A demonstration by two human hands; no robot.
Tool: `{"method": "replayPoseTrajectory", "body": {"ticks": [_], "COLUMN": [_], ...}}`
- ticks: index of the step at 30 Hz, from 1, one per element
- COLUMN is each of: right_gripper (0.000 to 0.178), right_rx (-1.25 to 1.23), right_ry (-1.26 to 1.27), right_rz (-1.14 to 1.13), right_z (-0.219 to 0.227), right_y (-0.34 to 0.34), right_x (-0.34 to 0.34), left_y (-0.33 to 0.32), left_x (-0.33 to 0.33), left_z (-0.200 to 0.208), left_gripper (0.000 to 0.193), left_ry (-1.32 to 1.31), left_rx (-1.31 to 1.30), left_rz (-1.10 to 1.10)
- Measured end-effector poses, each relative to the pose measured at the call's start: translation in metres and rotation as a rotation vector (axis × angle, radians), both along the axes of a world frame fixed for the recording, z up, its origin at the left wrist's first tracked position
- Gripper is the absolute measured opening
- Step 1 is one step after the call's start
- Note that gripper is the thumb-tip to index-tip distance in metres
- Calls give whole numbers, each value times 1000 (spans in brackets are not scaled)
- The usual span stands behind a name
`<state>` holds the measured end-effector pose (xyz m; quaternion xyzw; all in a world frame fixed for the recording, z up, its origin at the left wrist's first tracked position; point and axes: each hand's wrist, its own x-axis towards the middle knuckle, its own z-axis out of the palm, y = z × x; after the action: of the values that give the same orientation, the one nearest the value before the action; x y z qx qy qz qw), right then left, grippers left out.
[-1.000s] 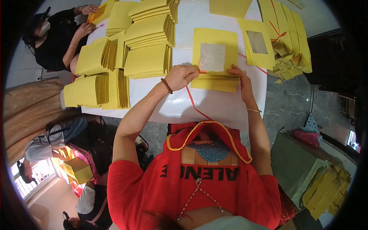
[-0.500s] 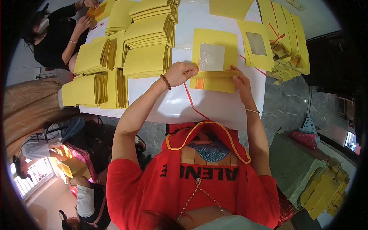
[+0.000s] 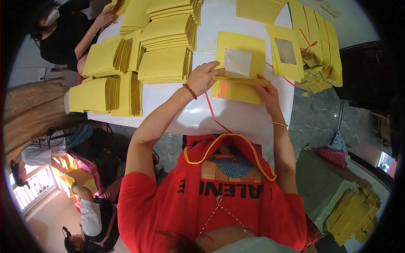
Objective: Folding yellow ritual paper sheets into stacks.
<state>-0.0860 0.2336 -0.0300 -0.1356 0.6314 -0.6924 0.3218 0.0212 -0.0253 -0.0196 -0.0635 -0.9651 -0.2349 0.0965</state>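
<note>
A yellow paper envelope [image 3: 258,46] with a clear rectangular window [image 3: 238,63] lies flat in front of me. Across its lower part runs a narrow folded flap [image 3: 240,80], with an orange strip [image 3: 223,89] below its left end. My left hand [image 3: 203,78] rests at that left end, its fingers loosened and apart, the tips touching the paper near the window. At the flap's right end my right hand [image 3: 267,91] pinches the paper between thumb and fingers. A red ribbon [image 3: 211,111] trails from beneath the envelope toward me.
Several stacks of yellow envelopes [image 3: 164,65] fill the left of the white table [image 3: 181,114]. Another windowed envelope [image 3: 278,42] and a ribbon-tied bundle [image 3: 325,46] lie right. A person's hand [image 3: 105,17] handles yellow paper at far left. Yellow strips [image 3: 354,213] lie at lower right.
My left hand has loosened its pinch on the flap's left end and its fingers have spread upward. My right hand keeps its grip at the other end.
</note>
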Motion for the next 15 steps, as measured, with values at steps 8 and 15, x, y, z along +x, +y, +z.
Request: {"method": "replayPoseTrajectory", "body": {"ticks": [8,15], "right_gripper": [40,34], "right_rx": [372,336], "right_ry": [1158,988], "right_rz": [148,350], "right_z": [28,38], "right_y": [2,22], "right_x": [-14,13], "left_y": [4,10], "left_x": [6,39], "left_z": [14,18], "left_gripper": [40,33], "left_ry": [155,87], "left_rx": [-87,78], "left_rz": [-105,-239]}}
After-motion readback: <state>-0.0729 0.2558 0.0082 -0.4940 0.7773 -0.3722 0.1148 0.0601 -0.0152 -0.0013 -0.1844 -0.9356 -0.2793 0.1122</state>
